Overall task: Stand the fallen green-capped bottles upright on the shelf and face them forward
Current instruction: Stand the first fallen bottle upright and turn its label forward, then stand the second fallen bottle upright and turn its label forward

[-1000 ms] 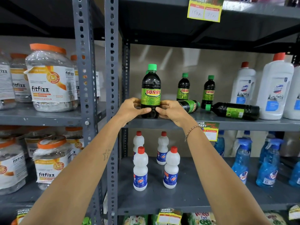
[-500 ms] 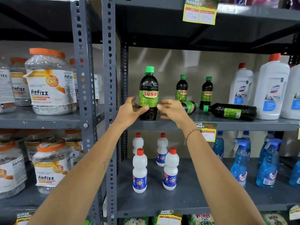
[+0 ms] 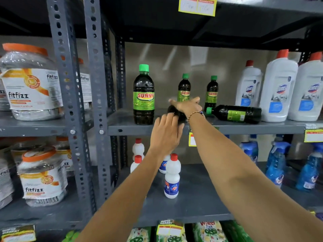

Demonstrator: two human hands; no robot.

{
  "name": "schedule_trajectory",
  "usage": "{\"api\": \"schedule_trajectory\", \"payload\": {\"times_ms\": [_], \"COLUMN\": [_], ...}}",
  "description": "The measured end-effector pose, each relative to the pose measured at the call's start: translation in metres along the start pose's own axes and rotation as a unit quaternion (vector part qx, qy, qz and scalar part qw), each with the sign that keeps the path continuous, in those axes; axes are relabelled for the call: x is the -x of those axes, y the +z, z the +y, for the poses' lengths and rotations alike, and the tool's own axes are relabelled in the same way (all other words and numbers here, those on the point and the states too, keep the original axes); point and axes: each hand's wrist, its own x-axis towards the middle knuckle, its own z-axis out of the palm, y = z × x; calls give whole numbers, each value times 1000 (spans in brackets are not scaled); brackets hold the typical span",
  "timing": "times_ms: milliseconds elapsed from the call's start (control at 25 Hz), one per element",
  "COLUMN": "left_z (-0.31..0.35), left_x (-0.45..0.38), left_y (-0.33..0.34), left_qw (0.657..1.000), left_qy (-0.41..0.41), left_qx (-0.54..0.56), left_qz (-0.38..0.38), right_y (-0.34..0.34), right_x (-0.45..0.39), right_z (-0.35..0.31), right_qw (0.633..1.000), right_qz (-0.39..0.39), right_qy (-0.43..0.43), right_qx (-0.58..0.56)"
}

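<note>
A dark green-capped SUNNY bottle (image 3: 143,95) stands upright at the front left of the middle shelf (image 3: 244,131), label forward. Two more upright SUNNY bottles (image 3: 183,86) (image 3: 212,91) stand at the back. A small fallen bottle (image 3: 174,111) lies between them, mostly hidden by my hands. My right hand (image 3: 189,106) is wrapped over its top. My left hand (image 3: 166,135) reaches up from below, fingers spread, tips touching the bottle's base end. A second, longer fallen bottle (image 3: 234,113) lies to the right, cap pointing left.
White cleaner bottles (image 3: 277,88) stand close to the right of the long fallen bottle. Grey perforated uprights (image 3: 95,84) bound the shelf on the left, with fitfizz jars (image 3: 31,82) beyond. Small white bottles (image 3: 172,180) and blue spray bottles (image 3: 277,165) sit on the shelf below.
Both hands let go of the front upright bottle and moved right to the small fallen bottle. My right hand now covers it and my left touches its base.
</note>
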Motion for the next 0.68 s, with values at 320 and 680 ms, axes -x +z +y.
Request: {"api": "schedule_trajectory", "payload": {"times_ms": [320, 680], "left_z": [1, 2], "left_x": [11, 7], "left_y": [20, 24], "left_qw": [998, 996], "left_qy": [-13, -19], "left_qx": [-61, -84], "left_qz": [1, 22], "right_y": [-66, -41], "right_x": [-10, -20], "right_z": [6, 13], "right_qw": [978, 937], "right_qz": [-180, -75], "right_qy": [-62, -128], "right_qx": [84, 317]}}
